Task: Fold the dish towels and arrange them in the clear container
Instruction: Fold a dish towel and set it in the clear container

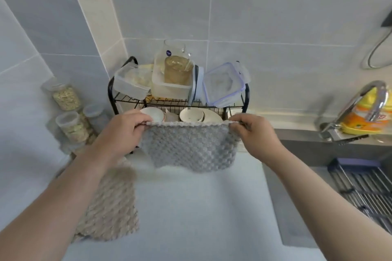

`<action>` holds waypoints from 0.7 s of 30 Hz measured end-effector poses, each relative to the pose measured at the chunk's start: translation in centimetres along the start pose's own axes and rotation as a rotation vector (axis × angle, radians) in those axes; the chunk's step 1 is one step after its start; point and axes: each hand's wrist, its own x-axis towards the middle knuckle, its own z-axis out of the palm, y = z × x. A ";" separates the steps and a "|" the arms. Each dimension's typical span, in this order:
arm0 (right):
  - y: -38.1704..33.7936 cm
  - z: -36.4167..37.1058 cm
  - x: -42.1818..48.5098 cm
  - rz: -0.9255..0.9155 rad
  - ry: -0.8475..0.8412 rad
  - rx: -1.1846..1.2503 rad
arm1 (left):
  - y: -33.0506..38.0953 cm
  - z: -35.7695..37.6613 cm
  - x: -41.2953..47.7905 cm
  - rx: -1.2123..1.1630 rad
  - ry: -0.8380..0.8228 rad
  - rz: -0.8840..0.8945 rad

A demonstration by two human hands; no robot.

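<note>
Grey towel (189, 146) in both hands, hiding dish rack (135, 99) bowls (191, 115).

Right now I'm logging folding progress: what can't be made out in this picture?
Head view only.
- grey towel, pinched by the left hand and right hand: bottom edge blurred, fold count unclear.
- beige towel: left part hidden under the left arm.
- bowls: lower halves hidden behind the grey towel.
- yellow bottle: label blocked by the tap.
- sink rack: cut off by the right edge.
</note>
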 end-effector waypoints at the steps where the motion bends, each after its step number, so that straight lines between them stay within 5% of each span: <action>1: 0.8 -0.5 -0.9 0.011 -0.041 0.018 | 0.2 0.5 -0.7 -0.006 -0.023 0.014; 16: 14.8 8.7 -15.8 0.039 -0.781 -0.346 | -1.6 14.1 -19.5 0.127 -0.935 -0.087; 21: 13.9 9.0 -14.0 0.128 -0.755 -0.387 | -2.4 13.8 -17.1 0.030 -0.826 -0.200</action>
